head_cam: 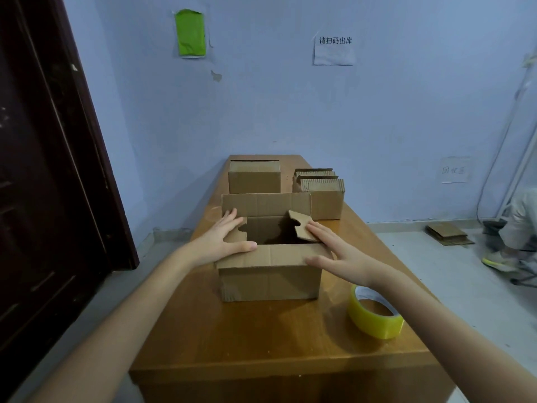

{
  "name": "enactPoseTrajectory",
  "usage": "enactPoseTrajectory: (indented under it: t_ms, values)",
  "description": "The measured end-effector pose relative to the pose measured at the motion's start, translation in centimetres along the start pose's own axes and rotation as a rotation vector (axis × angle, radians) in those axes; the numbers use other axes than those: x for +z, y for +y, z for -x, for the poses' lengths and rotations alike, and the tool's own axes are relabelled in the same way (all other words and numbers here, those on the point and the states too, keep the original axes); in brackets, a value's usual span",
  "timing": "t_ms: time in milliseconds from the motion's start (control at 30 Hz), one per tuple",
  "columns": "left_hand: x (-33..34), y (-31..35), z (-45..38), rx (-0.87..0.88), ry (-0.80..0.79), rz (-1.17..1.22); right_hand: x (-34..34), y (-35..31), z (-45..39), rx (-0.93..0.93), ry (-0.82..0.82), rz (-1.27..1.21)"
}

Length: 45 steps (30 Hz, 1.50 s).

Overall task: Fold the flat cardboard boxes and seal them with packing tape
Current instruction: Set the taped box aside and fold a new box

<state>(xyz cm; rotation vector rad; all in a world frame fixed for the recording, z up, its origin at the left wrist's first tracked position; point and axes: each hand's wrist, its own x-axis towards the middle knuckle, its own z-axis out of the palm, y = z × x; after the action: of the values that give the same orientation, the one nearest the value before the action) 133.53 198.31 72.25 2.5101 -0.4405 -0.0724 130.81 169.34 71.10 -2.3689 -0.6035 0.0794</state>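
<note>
A roll of yellowish packing tape (374, 314) was seen lying flat on the near right part of the wooden table (232, 344), just under the right forearm and near the front right corner of the open cardboard box (270, 274). The box stood upright in the middle of the table, its top not yet closed. The left hand (223, 241) was laid with straight, spread fingers on the left side flap, which was pressed inward over the opening, the thumb resting along the near flap. The right hand (334, 251) was held likewise flat and spread, its fingertips touching the notched right side flap (302, 226), which was tilted down into the box; nothing was gripped by either hand. The far flap stood upright behind the opening. Further back, a second folded box (254, 177) was set near the far left of the table, and a stack of flat cardboard (321, 193) stood on edge beside it to the right. On the wall beyond, a green sheet (190, 33) and a paper notice (334, 50) were fixed.
</note>
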Motion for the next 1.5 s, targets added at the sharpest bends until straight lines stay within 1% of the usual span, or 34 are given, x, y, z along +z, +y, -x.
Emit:
enactPoseTrajectory:
  t_ms: [67, 133, 233, 333, 400, 433, 500, 533, 600, 700, 800, 933, 1000, 1067, 1133, 1200, 1267, 1333, 1400, 1433, 1467, 1500]
  values:
    - [0.1, 0.1, 0.1, 0.010, 0.010, 0.045, -0.1, 0.6, 0.0, -0.040, -0.016, 0.065]
    - [0.3, 0.3, 0.1, 0.001, 0.032, 0.135, -0.4, 1.1, 0.1, -0.069, 0.001, 0.114]
    - [0.2, 0.8, 0.1, -0.058, 0.082, 0.308, -0.8, 0.9, -0.2, -0.095, 0.096, 0.185]
    - [-0.6, 0.2, 0.3, -0.024, 0.073, 0.509, -0.9, 0.1, -0.9, -0.062, 0.212, 0.112]
    - [-0.9, -0.7, 0.3, -0.005, 0.033, 0.672, -0.8, -0.1, -1.4, -0.050, 0.274, 0.024]
    - [-0.9, -1.2, 0.4, 0.001, 0.016, 0.707, -0.8, 0.0, -1.6, -0.053, 0.301, -0.019]
    - [-0.6, -1.6, 0.6, 0.025, 0.007, 0.692, -0.6, 0.2, -1.8, -0.066, 0.337, -0.096]
    - [-0.4, -1.6, 0.6, 0.029, 0.035, 0.668, -0.5, 0.3, -1.9, -0.075, 0.347, -0.131]
    - [0.0, -1.5, 0.4, 0.024, 0.123, 0.635, -0.3, 0.3, -1.9, -0.080, 0.369, -0.173]
    - [0.7, -1.1, -0.1, 0.019, 0.238, 0.631, 0.0, 0.5, -2.1, -0.054, 0.408, -0.165]
    - [1.4, -0.5, -0.1, 0.054, 0.358, 0.629, 0.3, 0.6, -2.5, -0.036, 0.423, -0.162]
    - [2.1, -0.4, -0.3, 0.075, 0.476, 0.715, -0.9, 0.4, -3.1, -0.002, 0.265, -0.087]
    - [2.5, -0.1, -0.5, 0.055, 0.520, 0.703, -1.6, 0.4, -3.3, -0.007, 0.181, -0.122]
    - [2.9, 0.0, -0.6, 0.023, 0.533, 0.666, -1.9, 0.3, -3.4, -0.024, 0.161, -0.195]
    - [3.1, 0.1, -0.6, -0.018, 0.526, 0.651, -2.0, 0.2, -3.4, -0.020, 0.201, -0.232]
    - [2.9, 0.2, -0.6, -0.040, 0.532, 0.659, -2.1, 0.0, -3.3, -0.019, 0.218, -0.188]
    - [3.1, 0.2, -0.4, -0.051, 0.561, 0.640, -1.9, 0.1, -3.1, -0.041, 0.197, -0.112]
    - [3.6, 0.2, -0.1, -0.064, 0.632, 0.631, -1.2, 0.5, -3.0, -0.042, 0.195, -0.060]
    - [3.9, 0.2, 0.2, -0.056, 0.720, 0.621, -0.3, 0.9, -2.9, -0.029, 0.230, -0.029]
    - [4.0, 0.1, 0.2, -0.033, 0.728, 0.566, 0.1, 1.1, -2.9, -0.023, 0.247, -0.008]
    - [3.9, 0.0, 0.2, -0.006, 0.692, 0.477, 0.2, 1.1, -2.8, -0.022, 0.263, 0.023]
    - [3.7, -0.1, 0.1, 0.027, 0.620, 0.385, 0.3, 1.0, -2.8, -0.025, 0.279, 0.064]
